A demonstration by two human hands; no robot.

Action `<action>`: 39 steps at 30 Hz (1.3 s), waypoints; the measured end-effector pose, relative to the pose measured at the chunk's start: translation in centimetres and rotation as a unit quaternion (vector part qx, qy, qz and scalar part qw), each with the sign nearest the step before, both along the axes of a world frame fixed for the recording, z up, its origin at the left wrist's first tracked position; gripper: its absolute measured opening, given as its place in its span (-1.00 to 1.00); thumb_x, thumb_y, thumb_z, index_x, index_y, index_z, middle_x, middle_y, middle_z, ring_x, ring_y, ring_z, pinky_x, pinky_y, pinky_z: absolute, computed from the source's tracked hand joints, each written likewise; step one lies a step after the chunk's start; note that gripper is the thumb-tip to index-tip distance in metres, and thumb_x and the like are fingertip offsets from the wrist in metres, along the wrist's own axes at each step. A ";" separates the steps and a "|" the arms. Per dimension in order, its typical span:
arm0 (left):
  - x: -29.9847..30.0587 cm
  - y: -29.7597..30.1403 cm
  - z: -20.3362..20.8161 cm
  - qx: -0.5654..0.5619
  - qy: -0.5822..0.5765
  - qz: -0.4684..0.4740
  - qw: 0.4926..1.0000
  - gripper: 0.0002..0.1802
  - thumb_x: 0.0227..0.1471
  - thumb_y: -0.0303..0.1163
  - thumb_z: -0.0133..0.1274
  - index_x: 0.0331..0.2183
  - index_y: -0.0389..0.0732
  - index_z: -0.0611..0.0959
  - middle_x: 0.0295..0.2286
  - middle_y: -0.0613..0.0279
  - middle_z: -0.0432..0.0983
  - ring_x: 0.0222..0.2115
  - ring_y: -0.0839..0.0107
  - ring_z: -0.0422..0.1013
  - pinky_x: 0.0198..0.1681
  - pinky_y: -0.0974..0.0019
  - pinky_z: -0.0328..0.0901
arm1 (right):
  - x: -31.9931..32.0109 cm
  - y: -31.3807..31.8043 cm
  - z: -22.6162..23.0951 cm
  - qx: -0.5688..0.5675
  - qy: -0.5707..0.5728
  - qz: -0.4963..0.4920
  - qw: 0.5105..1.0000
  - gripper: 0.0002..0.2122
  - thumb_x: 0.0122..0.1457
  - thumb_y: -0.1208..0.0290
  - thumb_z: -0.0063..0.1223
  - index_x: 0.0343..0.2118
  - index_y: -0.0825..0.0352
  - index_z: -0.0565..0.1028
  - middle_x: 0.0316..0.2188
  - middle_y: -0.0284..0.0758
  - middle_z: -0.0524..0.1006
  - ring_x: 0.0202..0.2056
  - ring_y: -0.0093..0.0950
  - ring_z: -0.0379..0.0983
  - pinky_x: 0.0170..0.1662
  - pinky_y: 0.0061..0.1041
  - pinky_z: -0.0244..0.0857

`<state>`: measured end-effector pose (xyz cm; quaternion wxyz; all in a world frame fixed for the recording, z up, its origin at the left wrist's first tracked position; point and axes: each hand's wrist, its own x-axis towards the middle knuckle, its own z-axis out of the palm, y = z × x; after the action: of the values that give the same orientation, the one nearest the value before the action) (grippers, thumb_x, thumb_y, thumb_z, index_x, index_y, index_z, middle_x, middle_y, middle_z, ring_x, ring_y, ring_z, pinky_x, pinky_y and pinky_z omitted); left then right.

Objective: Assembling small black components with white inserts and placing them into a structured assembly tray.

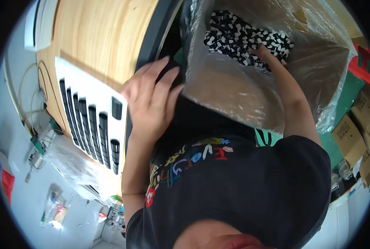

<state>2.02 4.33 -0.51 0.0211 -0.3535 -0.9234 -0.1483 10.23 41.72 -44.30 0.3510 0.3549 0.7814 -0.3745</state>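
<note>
My left hand (pixel 149 97) has its fingers spread at the dark edge of the wooden table, holding nothing. Beside its thumb, on the tabletop, is a white keyboard-like panel (pixel 119 98) with rows of black key-like pieces. My right hand (pixel 260 52) reaches down into a cardboard box (pixel 234 108) lined with a clear plastic bag (pixel 317 39). It touches a heap of small black and white pieces (pixel 230 31). Its fingertips are partly sunk among them, so I cannot make out whether it grips any.
The wooden table (pixel 106 25) lies to my left, with a white block-like object (pixel 40 25) at its far left. A red plastic thing (pixel 365 66) and brown cartons (pixel 350 135) stand right of the box. Clear plastic wrapping (pixel 75 164) lies left of the table.
</note>
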 end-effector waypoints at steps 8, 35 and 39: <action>-0.5 -1.8 -0.2 -0.111 0.053 -0.038 0.992 -0.60 -0.20 -0.52 0.28 -0.27 0.18 0.73 0.10 0.22 0.28 -0.02 0.15 0.31 -0.02 0.18 0.15 | -7.8 -5.9 -4.6 0.118 0.057 0.122 0.984 0.11 -0.23 -0.21 0.36 0.35 -0.14 -0.13 0.37 -0.03 -0.27 0.33 0.14 -0.19 0.24 0.02 0.11; -1.4 -1.6 0.0 -0.010 -0.071 0.019 0.997 -0.78 -0.14 -0.54 0.20 -0.41 0.03 0.75 0.06 0.01 0.34 0.11 -0.15 0.24 0.14 -0.14 0.11 | -5.4 -14.0 -6.8 0.107 0.045 0.219 0.969 -0.32 -0.14 0.42 0.37 0.11 -0.11 0.34 0.19 -0.08 0.11 0.12 0.12 0.23 0.08 -0.08 0.35; -2.0 -1.2 0.5 -0.017 -0.072 0.013 0.997 -0.74 -0.21 -0.59 0.13 -0.40 -0.07 0.74 0.05 -0.03 0.38 0.09 -0.14 0.27 0.15 -0.08 0.11 | -5.7 -11.3 -1.1 0.016 0.105 0.144 0.984 -0.37 -0.18 0.43 0.36 0.06 0.11 0.42 0.08 0.08 0.21 0.07 0.06 0.31 0.13 -0.22 0.30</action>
<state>0.03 3.15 -0.02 -0.0499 -0.3301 -0.9293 -0.1578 4.48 30.37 -45.36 0.3118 0.2032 0.8628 -0.3422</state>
